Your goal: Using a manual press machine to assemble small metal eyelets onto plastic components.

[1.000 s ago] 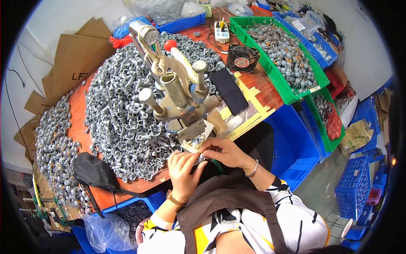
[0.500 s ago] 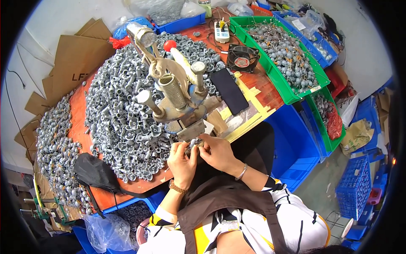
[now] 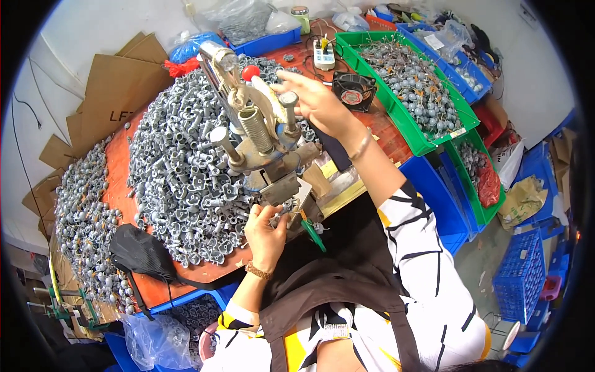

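A hand-lever press (image 3: 260, 136) stands on the orange table (image 3: 118, 180), with a red knob (image 3: 250, 72) on its lever. My right hand (image 3: 313, 99) is raised beside the lever near that knob, fingers spread, holding nothing that I can see. My left hand (image 3: 265, 230) rests at the foot of the press, fingers pinched on a small grey metal part (image 3: 277, 217) under the tool. A big heap of grey metal parts (image 3: 180, 167) lies to the left of the press.
A green bin of grey round parts (image 3: 409, 80) stands at the right, blue bins (image 3: 437, 192) beside and below it. A small fan (image 3: 354, 93), a power strip (image 3: 323, 56), a black pouch (image 3: 139, 251), cardboard (image 3: 118, 93) and a second heap (image 3: 83, 229) surround the table.
My right hand has left the press foot, where both hands worked together, and risen up to the lever. My left hand stays at the foot of the press.
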Demonstrator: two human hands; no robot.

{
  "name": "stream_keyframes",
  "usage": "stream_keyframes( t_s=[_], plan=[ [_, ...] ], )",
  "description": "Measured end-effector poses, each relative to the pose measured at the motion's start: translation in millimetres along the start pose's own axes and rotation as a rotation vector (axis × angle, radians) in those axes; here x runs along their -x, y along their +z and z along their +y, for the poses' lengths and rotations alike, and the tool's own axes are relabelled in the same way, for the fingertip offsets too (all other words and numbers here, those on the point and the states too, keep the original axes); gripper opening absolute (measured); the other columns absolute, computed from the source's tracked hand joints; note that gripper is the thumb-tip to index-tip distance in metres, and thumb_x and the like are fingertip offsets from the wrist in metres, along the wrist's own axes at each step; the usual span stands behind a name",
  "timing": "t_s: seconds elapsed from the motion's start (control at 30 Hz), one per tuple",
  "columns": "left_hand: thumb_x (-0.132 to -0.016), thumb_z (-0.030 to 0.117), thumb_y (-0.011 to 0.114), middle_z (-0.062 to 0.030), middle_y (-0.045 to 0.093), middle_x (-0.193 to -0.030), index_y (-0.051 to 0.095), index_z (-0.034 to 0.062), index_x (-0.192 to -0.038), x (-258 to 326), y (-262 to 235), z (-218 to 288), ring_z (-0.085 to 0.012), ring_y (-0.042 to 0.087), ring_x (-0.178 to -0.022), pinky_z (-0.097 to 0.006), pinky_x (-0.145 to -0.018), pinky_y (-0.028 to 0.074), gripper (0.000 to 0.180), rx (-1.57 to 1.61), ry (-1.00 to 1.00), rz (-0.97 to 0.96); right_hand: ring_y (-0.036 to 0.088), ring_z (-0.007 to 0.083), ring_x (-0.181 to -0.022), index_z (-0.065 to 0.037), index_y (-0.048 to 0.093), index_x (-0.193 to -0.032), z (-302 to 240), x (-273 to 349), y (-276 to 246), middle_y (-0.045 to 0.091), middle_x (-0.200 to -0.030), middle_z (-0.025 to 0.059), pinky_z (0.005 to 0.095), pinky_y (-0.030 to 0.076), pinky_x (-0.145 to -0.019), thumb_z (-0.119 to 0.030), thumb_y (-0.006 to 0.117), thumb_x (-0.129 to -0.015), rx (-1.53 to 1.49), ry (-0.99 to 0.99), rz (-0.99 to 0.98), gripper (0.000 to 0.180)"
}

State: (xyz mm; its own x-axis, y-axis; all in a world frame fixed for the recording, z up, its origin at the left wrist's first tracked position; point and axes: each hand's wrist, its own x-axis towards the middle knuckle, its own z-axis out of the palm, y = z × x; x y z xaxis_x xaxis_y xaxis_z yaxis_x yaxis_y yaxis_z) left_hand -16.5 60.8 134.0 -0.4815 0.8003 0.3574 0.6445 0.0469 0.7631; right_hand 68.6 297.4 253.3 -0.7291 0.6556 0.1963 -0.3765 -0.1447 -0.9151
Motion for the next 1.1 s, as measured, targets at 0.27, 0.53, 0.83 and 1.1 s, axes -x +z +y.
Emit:
stream_keyframes(
  t_s=[0.27, 0.53, 0.83, 1.1],
  plan=[
    [-0.069, 0.004, 0.078, -0.0082, 0.055, -0.074, 0.069, 0.0005, -0.089, 3, -8, 12, -0.0195, 0.054, -0.064, -0.030, -0.059, 0.044, 0.022, -0.042, -0.058, -0.009, 0.060, 0.0264, -0.096, 0.001, 0.057, -0.108, 4, 147, 40, 0.063, -0.102, 0.0140, 0.0410, 0.049, -0.087, -0.011, 0.075, -0.077, 0.330, -0.700, 0.156, 0.038],
    [-0.073, 0.008, 0.077, -0.0096, 0.058, -0.083, 0.067, 0.0014, -0.098, 5, -18, 7, -0.0216, 0.058, -0.063, -0.031, -0.058, 0.046, 0.028, -0.046, -0.051, -0.098, 0.058, 0.0243, -0.076, -0.009, 0.059, -0.083, -32, 163, 37, 0.061, -0.081, 0.0023, 0.0443, 0.048, -0.081, -0.039, 0.078, -0.079, 0.908, -0.897, 0.012, 0.035],
    [-0.077, 0.011, 0.074, -0.0136, 0.064, -0.101, 0.066, 0.0031, -0.106, 3, -52, -7, -0.0314, 0.060, -0.091, -0.039, -0.081, 0.048, 0.031, -0.236, 0.164, 0.065, 0.062, 0.0161, -0.071, -0.003, 0.061, -0.104, 77, 172, 30, 0.064, -0.080, 0.0064, 0.0288, 0.050, -0.067, -0.019, 0.076, -0.080, 0.942, 0.068, 0.179, 0.033],
    [-0.076, 0.006, 0.069, -0.0181, 0.059, -0.116, 0.058, -0.0022, -0.090, -40, -72, -46, -0.0371, 0.048, -0.119, -0.050, -0.100, 0.035, 0.019, -0.708, 0.324, 0.026, 0.058, 0.0054, -0.072, 0.000, 0.065, -0.092, 58, 209, -9, 0.066, -0.080, 0.0013, 0.0235, 0.048, -0.067, -0.008, 0.069, -0.086, 0.518, 0.072, 0.287, 0.010]
  ],
)
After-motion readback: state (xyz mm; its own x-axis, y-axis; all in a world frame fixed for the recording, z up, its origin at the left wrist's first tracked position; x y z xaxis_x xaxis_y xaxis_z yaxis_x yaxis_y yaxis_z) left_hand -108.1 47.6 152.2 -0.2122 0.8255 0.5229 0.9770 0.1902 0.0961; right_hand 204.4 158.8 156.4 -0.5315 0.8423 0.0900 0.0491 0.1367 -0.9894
